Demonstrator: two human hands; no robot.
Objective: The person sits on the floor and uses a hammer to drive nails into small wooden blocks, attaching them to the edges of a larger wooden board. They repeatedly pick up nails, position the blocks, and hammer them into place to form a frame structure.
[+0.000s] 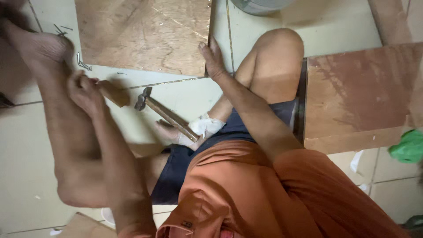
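Note:
My left hand (84, 93) is curled around one end of a small wooden block (113, 93), just above the tiled floor and beside my raised left leg. My right hand (213, 56) lies flat with fingers spread on the near right corner of a light plywood board (145, 33). A hammer (164, 113) with a wooden handle lies on the floor between my hands. Its handle end rests across my right foot, which has a white bandage (205, 126) on it.
Several loose nails (82, 64) lie on the tiles at the plywood's left edge. A reddish-brown board (361, 92) lies beside my right knee, with a green cloth (409, 147) past its near corner. A grey bucket's base (260, 5) shows at the top.

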